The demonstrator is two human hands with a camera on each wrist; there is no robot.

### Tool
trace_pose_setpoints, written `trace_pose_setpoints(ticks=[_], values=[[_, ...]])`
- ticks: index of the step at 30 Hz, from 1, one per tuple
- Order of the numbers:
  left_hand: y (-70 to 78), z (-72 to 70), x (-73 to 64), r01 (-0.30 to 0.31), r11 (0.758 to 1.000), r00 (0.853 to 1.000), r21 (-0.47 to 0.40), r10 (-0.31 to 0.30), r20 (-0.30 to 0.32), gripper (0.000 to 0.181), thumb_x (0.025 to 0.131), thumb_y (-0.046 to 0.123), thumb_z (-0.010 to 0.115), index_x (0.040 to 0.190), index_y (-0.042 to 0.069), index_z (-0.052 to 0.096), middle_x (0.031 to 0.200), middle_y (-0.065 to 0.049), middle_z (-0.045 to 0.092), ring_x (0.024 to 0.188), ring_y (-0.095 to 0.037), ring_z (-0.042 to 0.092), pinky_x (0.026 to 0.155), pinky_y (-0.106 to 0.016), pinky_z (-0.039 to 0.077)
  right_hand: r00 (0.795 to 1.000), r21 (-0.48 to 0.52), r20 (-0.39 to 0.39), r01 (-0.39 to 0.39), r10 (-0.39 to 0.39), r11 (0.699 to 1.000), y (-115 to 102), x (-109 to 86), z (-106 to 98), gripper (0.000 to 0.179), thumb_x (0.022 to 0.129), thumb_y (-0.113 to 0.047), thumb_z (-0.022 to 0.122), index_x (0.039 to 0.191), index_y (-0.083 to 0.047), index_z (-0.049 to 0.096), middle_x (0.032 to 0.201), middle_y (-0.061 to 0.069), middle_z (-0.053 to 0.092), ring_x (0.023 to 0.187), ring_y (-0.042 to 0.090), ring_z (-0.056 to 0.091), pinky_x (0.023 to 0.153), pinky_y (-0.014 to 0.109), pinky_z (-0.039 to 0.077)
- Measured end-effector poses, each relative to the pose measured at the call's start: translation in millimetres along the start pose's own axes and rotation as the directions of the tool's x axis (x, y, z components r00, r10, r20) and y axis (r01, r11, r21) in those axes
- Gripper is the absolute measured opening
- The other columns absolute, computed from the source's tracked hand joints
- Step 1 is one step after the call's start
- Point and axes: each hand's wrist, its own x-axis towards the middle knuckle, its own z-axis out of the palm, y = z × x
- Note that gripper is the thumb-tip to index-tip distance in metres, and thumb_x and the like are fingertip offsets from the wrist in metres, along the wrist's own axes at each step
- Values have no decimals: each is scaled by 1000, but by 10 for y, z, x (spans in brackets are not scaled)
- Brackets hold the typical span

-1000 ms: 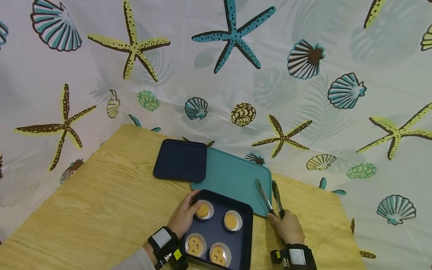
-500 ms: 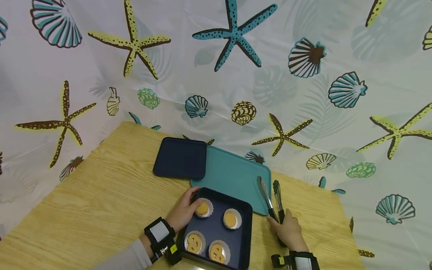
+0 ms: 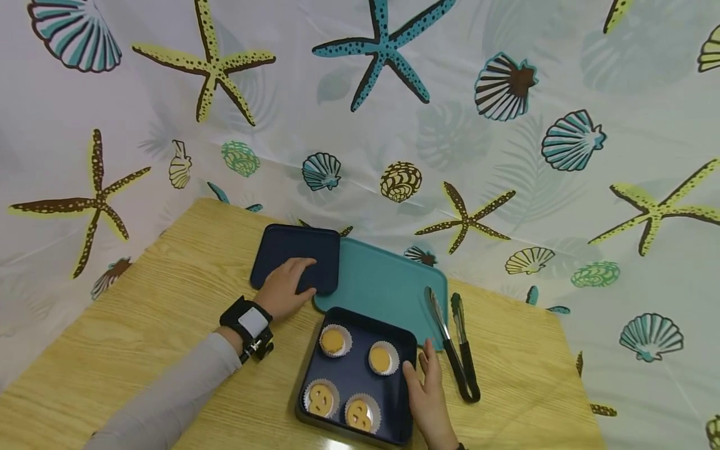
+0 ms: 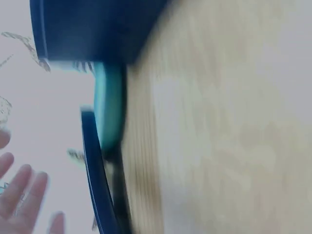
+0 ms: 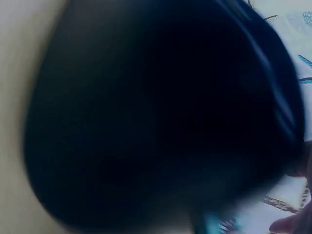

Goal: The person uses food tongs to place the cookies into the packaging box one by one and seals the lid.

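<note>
My left hand [image 3: 287, 289] hovers over or touches the small dark-blue tray [image 3: 272, 240]; contact is unclear. Its fingers are spread and lightly bent in the head view. At the right wall of the deep navy baking pan [image 3: 368, 325] is my right hand [image 3: 430, 394], thumb by the rim, fingers fairly straight. Inside the pan sit several white paper cups, each with a cookie: two round, such as the round cookie [image 3: 380, 359], and two pretzel-shaped, such as the pretzel-shaped cookie [image 3: 358, 414]. Black-handled tongs [image 3: 458, 356] lie apart from both hands.
A flat teal tray [image 3: 382, 284] lies behind the pan, partly overlapped by the small dark tray. The tongs' left arm reaches over its right edge. The wooden table [image 3: 185, 281] ends at a sea-patterned cloth [image 3: 270, 137] at the back and sides.
My left hand has left the baking pan and moved up to the small dark tray. My right hand has let go of the tongs and moved left to the pan's right side.
</note>
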Motion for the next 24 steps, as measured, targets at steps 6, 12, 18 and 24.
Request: trace_pose_setpoints(ticks=[6,12,18,24], values=[[-50,54,92,93,979,969,180,-131,212,82,86,30,82,153,11,40,160,-19,33,146,-46,28,109,-77,19,999,56,23,45,-46,997,42,-21,161,67,103,3,42,159,6,5,164,31,0,151,49,-1,117,66,7],[-65,90,189,116,953,962,279,-178,207,68,94,12,73,153,9,40,157,-20,40,142,-51,33,106,-75,29,998,99,16,51,-53,994,9,-41,198,65,102,8,37,160,4,7,166,28,2,152,46,-1,118,64,6],[2,-43,165,-97,903,950,418,-41,309,45,101,-6,54,143,8,49,148,-26,50,129,-59,45,91,-73,45,999,125,8,32,-33,992,18,-49,215,64,104,7,36,161,3,7,167,26,1,152,44,-2,119,63,6],[84,-233,138,-252,831,961,497,154,230,33,101,-10,48,128,8,47,138,-25,59,118,-53,58,86,-67,51,1000,133,-6,14,-13,991,28,-71,206,64,104,6,36,161,0,9,167,25,2,152,44,-1,119,63,6]])
